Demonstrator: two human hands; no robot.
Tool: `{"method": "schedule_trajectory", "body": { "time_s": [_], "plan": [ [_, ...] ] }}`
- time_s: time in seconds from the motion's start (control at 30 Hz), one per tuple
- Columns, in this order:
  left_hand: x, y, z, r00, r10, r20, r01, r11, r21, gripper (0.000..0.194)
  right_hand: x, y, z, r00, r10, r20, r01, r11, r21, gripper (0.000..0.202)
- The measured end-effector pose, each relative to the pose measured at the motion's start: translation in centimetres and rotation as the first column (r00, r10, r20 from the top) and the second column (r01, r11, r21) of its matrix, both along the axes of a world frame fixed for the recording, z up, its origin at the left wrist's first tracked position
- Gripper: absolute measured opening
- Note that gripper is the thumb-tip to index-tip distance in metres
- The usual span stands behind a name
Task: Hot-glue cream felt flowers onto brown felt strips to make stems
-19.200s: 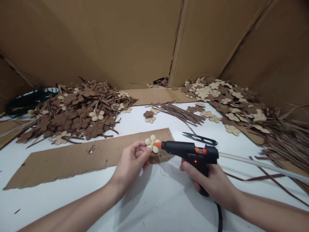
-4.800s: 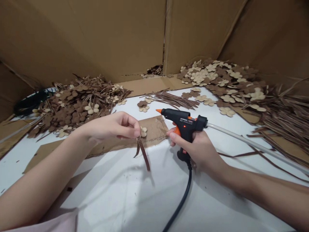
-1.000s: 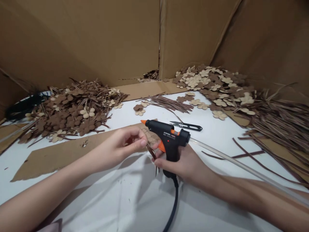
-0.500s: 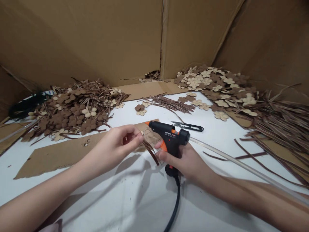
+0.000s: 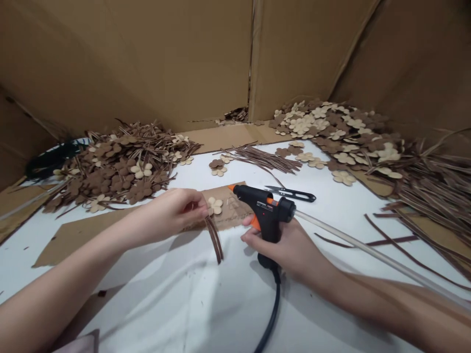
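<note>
My left hand (image 5: 189, 211) pinches a few brown strips (image 5: 214, 240), whose loose ends hang down over the white table. Beside its fingertips a cream flower (image 5: 215, 206) shows above the cardboard piece (image 5: 88, 233); whether the fingers touch it is hard to tell. My right hand (image 5: 279, 245) is wrapped round the grip of a black glue gun (image 5: 267, 211) with fingers by the orange trigger. The gun's orange nozzle points left, just right of the cream flower. A clear glue stick (image 5: 349, 240) sticks out of its back.
Black thread snips (image 5: 294, 193) lie behind the gun. Piles of flowers and strips (image 5: 121, 171) stand at left, flowers (image 5: 331, 127) at back right, strips (image 5: 437, 191) at right. A strip bundle (image 5: 265, 159) lies mid-table. Cardboard walls (image 5: 147, 63) surround the table (image 5: 235, 304); a black cord (image 5: 272, 314) runs forward.
My left hand has moved left, away from the nozzle, with the strips now hanging straighter. The cream flower by its fingertips has come into clear view. The whole view has shifted slightly.
</note>
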State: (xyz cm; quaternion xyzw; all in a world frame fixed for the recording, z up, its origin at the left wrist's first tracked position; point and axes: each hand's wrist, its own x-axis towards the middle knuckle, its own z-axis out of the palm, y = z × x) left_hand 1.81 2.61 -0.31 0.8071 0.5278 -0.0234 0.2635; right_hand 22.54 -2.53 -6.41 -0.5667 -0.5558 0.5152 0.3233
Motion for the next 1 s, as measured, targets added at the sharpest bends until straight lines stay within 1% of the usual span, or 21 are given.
{"method": "schedule_trajectory", "body": {
  "time_s": [0.1, 0.2, 0.27, 0.37, 0.57, 0.73, 1.0],
  "plan": [
    [-0.2, 0.7, -0.7, 0.998, 0.01, -0.062, -0.001, 0.988, 0.155, 0.028, 0.0, 0.0, 0.1, 1.0, -0.01, 0.008, 0.01, 0.999, 0.032, 0.02],
    [-0.1, 1.2, -1.6, 0.992, -0.032, -0.118, 0.064, 0.957, 0.282, 0.028, -0.1, 0.1, 0.2, 1.0, -0.013, 0.004, 0.013, 0.999, 0.046, 0.02],
    [-0.1, 1.3, -2.1, 0.989, -0.047, -0.14, 0.092, 0.939, 0.332, 0.029, -0.1, 0.1, 0.2, 1.0, -0.018, 0.0, 0.018, 0.999, 0.041, 0.021],
    [0.0, 1.3, -2.5, 0.99, -0.058, -0.132, 0.1, 0.933, 0.346, 0.029, 0.0, 0.2, 0.1, 1.0, -0.023, 0.006, 0.023, 0.999, 0.04, 0.021],
    [0.3, 1.2, -2.5, 0.997, -0.057, -0.048, 0.069, 0.95, 0.306, 0.029, 0.0, 0.1, 0.0, 1.0, -0.019, 0.0, 0.019, 0.999, 0.045, 0.022],
    [0.4, 1.3, -3.0, 0.998, -0.012, -0.059, 0.031, 0.946, 0.322, 0.028, -0.1, 0.1, 0.1, 1.0, -0.02, 0.022, 0.019, 0.998, 0.056, 0.02],
    [0.3, 1.3, -3.5, 0.994, 0.013, -0.109, 0.027, 0.931, 0.363, 0.028, 0.0, 0.2, 0.1, 0.999, -0.029, 0.034, 0.027, 0.997, 0.075, 0.021]
  ]
}}
